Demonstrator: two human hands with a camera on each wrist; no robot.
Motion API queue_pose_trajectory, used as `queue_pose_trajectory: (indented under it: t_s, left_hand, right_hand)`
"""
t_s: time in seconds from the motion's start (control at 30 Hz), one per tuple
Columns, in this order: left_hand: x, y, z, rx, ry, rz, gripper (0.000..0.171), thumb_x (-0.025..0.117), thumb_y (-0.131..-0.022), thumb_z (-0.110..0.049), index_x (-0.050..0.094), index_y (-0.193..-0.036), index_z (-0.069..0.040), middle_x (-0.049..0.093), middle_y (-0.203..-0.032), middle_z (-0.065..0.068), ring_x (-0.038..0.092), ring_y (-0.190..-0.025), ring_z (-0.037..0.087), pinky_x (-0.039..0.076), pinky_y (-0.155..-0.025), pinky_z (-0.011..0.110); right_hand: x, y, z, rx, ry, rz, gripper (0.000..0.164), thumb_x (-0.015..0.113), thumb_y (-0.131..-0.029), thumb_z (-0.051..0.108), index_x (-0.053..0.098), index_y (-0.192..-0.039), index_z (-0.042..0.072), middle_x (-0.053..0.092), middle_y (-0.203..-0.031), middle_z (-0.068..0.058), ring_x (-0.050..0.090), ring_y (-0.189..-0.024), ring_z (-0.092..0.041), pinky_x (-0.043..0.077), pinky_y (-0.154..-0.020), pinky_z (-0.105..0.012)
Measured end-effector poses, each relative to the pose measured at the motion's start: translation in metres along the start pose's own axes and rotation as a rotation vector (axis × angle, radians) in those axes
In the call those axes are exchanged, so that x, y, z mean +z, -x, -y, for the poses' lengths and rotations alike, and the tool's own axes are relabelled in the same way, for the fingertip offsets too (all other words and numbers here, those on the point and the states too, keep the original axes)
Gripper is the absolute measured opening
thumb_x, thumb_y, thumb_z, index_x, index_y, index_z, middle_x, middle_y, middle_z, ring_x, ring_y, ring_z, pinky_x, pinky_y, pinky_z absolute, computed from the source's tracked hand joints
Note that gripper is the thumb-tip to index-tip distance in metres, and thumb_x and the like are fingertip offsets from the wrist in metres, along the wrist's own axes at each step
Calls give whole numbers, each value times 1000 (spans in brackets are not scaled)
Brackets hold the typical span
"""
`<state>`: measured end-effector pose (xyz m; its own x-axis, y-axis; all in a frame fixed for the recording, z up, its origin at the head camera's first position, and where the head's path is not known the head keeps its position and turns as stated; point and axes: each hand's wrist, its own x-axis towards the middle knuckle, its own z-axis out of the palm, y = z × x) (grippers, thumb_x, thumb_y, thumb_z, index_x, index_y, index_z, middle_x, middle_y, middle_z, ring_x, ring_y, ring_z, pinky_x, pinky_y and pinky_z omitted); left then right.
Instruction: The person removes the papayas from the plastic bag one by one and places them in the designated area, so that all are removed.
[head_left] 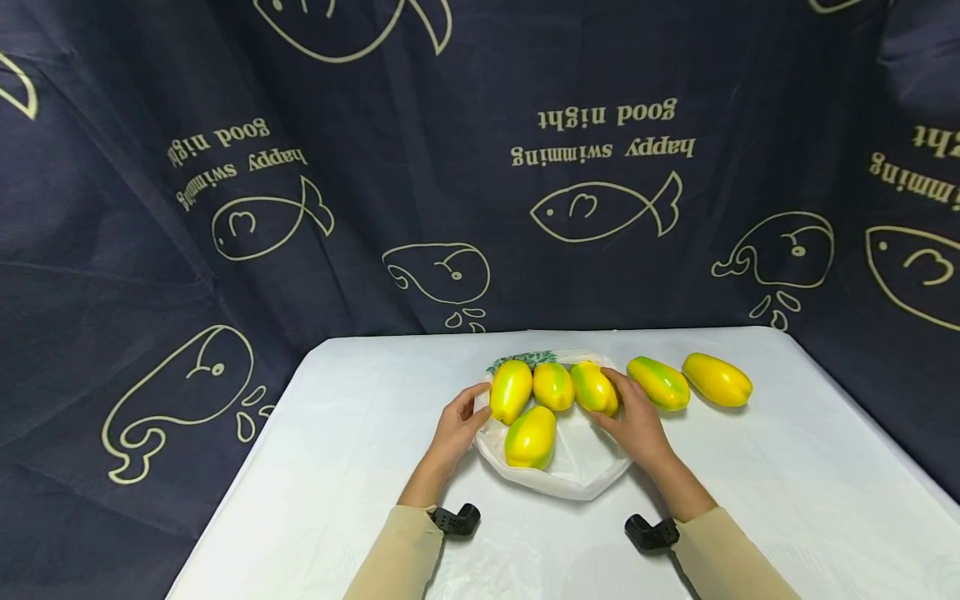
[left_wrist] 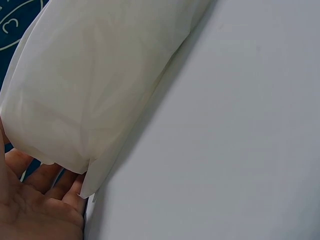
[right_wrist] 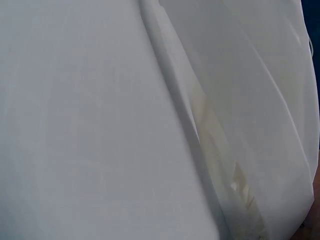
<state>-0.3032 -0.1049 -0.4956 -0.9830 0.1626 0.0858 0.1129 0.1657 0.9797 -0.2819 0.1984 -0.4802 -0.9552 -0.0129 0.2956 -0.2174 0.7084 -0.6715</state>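
In the head view, a white plastic bag (head_left: pixel 592 467) with green print lies spread on the table, its mouth facing up. Several yellow-green papayas sit in it: one at the left (head_left: pixel 511 390), one in the middle (head_left: pixel 553 387), one in front (head_left: pixel 531 437) and one at the right (head_left: pixel 592 388). My right hand (head_left: pixel 637 417) reaches over the rim, thumb and fingers around the right papaya. Beside the left papaya is my left hand (head_left: pixel 456 423), thumb and fingers apart at the rim. The left wrist view shows its fingertips behind the bag wall (left_wrist: pixel 95 85). Bag wall (right_wrist: pixel 250 100) hides most of the right hand in its wrist view.
Two more papayas lie outside the bag to the right, a greener one (head_left: pixel 660 383) close to my right hand and a yellow one (head_left: pixel 717 380) beyond it. A white cloth covers the table (head_left: pixel 337 483). Dark printed curtains (head_left: pixel 450 167) hang behind and along the sides.
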Motion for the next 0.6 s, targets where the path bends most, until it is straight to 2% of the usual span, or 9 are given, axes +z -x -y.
queue_pose_trajectory:
  t_s: [0.3,0.6]
  left_hand:
    - [0,0,-1,13,49,14,47,58,-99,-12,51,-145,-9,39,-159,14,28,-152,33,22,-126,51]
    - [-1,0,-2,12,23,3,44,59,-99,-13,54,-143,-12,40,-159,11,27,-153,33,21,-126,51]
  right_hand:
    - [0,0,0,41,13,3,77,77,-84,8,37,-151,8,43,-150,-24,39,-141,-43,31,-120,-59]
    - [1,2,-2,-11,5,-30,76,76,-82,8,41,-150,8,47,-146,-25,43,-138,-45,35,-116,-61]
